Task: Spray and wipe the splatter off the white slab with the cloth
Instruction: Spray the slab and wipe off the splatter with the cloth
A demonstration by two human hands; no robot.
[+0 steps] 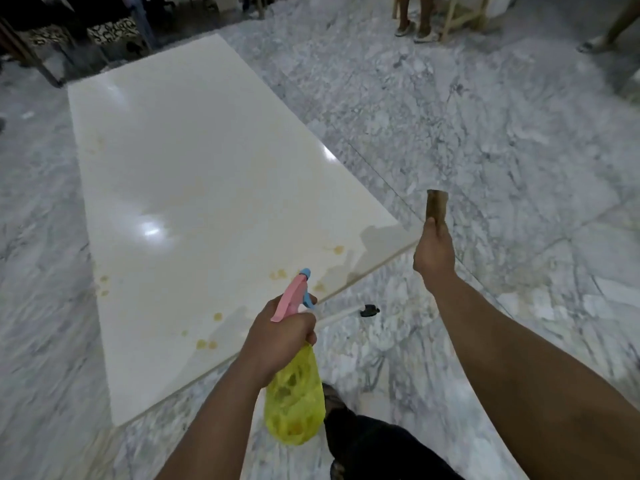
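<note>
Slab (194, 174) glossy white; floor (485, 133) veined marble; spray bottle (294, 400) translucent yellow plastic.

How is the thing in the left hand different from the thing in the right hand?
The left hand grips a spray bottle with a see-through yellow body and a pink and blue trigger head. The right hand holds a small brown folded cloth, plain and much smaller than the bottle. The bottle's body hangs below the fist, while the cloth sticks up above the fingers. Both are held up in the air near the white slab, touching nothing else.
</note>
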